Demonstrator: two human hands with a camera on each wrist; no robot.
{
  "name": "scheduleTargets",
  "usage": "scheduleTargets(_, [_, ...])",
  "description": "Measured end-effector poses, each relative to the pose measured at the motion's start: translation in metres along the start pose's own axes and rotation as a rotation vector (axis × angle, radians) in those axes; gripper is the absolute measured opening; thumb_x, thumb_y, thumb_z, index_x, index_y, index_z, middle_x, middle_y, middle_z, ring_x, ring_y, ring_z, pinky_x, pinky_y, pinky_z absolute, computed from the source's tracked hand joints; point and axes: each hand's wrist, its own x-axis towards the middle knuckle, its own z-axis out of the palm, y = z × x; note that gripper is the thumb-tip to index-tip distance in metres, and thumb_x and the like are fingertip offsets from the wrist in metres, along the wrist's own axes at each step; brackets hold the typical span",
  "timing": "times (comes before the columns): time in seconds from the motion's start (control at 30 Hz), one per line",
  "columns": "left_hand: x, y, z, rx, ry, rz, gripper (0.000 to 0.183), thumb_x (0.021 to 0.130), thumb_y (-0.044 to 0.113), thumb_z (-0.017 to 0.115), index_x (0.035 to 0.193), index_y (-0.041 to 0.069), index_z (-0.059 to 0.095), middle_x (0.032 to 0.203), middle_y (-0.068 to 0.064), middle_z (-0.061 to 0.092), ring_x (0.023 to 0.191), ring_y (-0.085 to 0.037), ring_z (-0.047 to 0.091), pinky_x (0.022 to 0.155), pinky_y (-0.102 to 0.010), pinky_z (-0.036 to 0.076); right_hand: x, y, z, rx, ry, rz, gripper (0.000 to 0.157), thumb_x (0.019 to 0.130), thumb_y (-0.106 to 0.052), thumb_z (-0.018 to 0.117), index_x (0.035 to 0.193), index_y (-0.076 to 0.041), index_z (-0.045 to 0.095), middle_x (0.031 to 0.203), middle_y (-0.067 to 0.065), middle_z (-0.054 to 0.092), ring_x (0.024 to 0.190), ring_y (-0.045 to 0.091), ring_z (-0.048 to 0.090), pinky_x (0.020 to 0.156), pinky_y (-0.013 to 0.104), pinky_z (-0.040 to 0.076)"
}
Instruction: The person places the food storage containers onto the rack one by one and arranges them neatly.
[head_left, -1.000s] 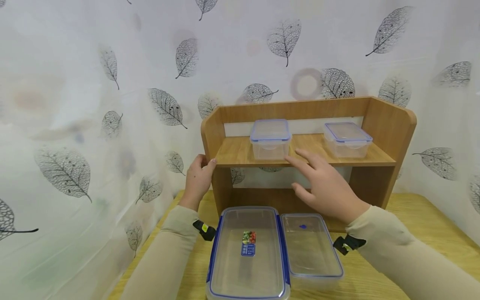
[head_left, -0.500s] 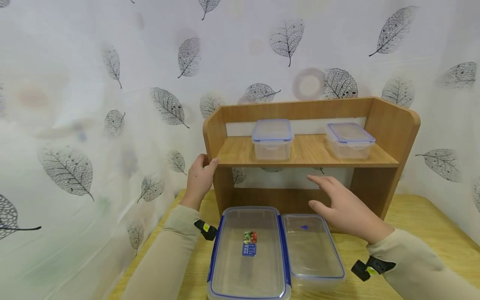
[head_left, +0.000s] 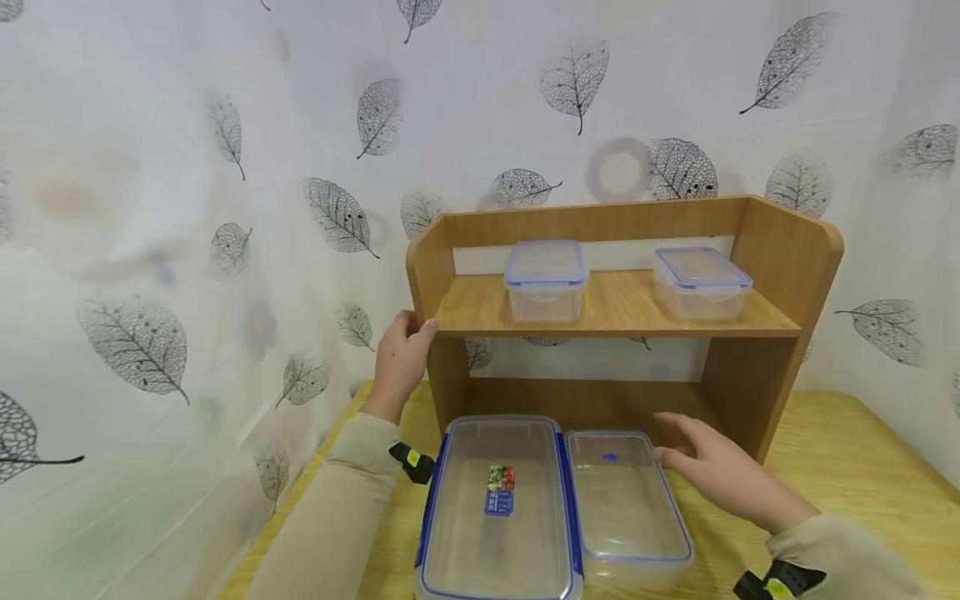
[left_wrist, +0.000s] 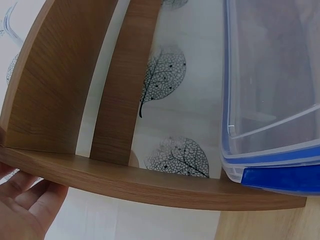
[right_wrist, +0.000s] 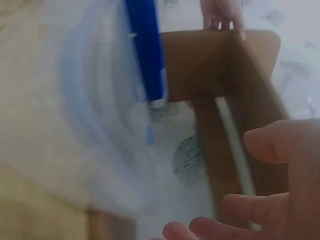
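Observation:
My left hand [head_left: 401, 358] grips the left side panel of a two-tier wooden desk shelf [head_left: 615, 331], thumb at the front edge and fingers round the outer side. In the left wrist view the fingers of that hand [left_wrist: 27, 202] lie behind the panel. My right hand [head_left: 731, 475] is spread with nothing in it, its thumb right at the far right corner of a clear food container [head_left: 630, 508] with a pale blue rim. Left of that stands a larger lidded food container [head_left: 495, 542] with dark blue clips and a fruit label.
Two small lidded containers, one left of centre [head_left: 546, 283] and one at the right [head_left: 701, 283], sit on the upper board. The wooden table [head_left: 847, 442] extends right of the shelf. A leaf-patterned curtain [head_left: 465, 100] hangs behind and at the left.
My right hand has come down and to the right, from in front of the upper board to beside the smaller front container. My left hand has kept its grip on the shelf.

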Motion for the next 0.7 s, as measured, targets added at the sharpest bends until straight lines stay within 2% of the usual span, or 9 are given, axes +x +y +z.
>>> scheduleTargets(0.17, [0.0, 0.0, -0.002, -0.007, 0.005, 0.014, 0.037, 0.102, 0.044, 0.054, 0.121, 0.012, 0.059, 0.118, -0.009, 0.065, 0.114, -0.03, 0.06, 0.095, -0.052, 0.05, -0.005, 0.024, 0.009, 0.201, -0.051, 0.12, 0.07, 0.103, -0.037, 0.058, 0.154, 0.003, 0.03, 0.149, 0.032, 0.041, 0.124, 0.044, 0.054, 0.079, 0.046, 0.058])
scheduleTargets(0.3, [0.001, -0.001, -0.003, -0.008, 0.004, 0.016, 0.037, 0.103, 0.044, 0.054, 0.121, 0.012, 0.058, 0.12, -0.009, 0.064, 0.115, -0.03, 0.06, 0.094, -0.051, 0.051, -0.007, 0.035, 0.016, 0.308, -0.085, 0.153, 0.066, 0.104, -0.027, 0.055, 0.152, 0.008, 0.028, 0.143, 0.031, 0.048, 0.115, 0.038, 0.059, 0.077, 0.046, 0.057])
scheduleTargets(0.47, [0.002, -0.002, -0.002, -0.016, -0.01, 0.012, 0.037, 0.103, 0.044, 0.054, 0.122, 0.012, 0.058, 0.122, -0.01, 0.064, 0.115, -0.03, 0.059, 0.094, -0.051, 0.051, -0.012, 0.04, 0.024, 0.347, -0.096, 0.175, 0.063, 0.103, -0.023, 0.053, 0.151, 0.01, 0.028, 0.116, 0.02, 0.06, 0.105, 0.029, 0.058, 0.074, 0.046, 0.057])
scheduleTargets(0.57, [0.001, -0.002, -0.002, -0.015, -0.009, 0.014, 0.037, 0.103, 0.043, 0.054, 0.122, 0.011, 0.058, 0.121, -0.01, 0.064, 0.116, -0.031, 0.059, 0.095, -0.051, 0.05, -0.013, 0.039, 0.028, 0.366, -0.086, 0.18, 0.064, 0.103, -0.024, 0.054, 0.151, 0.01, 0.028, 0.099, 0.013, 0.056, 0.102, 0.029, 0.057, 0.073, 0.046, 0.058])
scheduleTargets(0.63, [0.001, -0.002, -0.003, -0.009, -0.006, 0.017, 0.038, 0.103, 0.044, 0.054, 0.122, 0.011, 0.058, 0.122, -0.01, 0.064, 0.117, -0.031, 0.058, 0.096, -0.052, 0.05, -0.014, 0.038, 0.03, 0.376, -0.082, 0.183, 0.065, 0.102, -0.024, 0.054, 0.15, 0.01, 0.029, 0.095, 0.013, 0.055, 0.101, 0.03, 0.058, 0.071, 0.045, 0.058])
scheduleTargets(0.7, [0.001, -0.001, -0.004, 0.0, -0.001, 0.018, 0.039, 0.103, 0.044, 0.053, 0.123, 0.01, 0.058, 0.123, -0.011, 0.063, 0.119, -0.031, 0.058, 0.097, -0.052, 0.049, -0.014, 0.039, 0.032, 0.386, -0.089, 0.197, 0.066, 0.102, -0.026, 0.055, 0.151, 0.01, 0.029, 0.099, 0.013, 0.057, 0.102, 0.03, 0.059, 0.071, 0.045, 0.058])
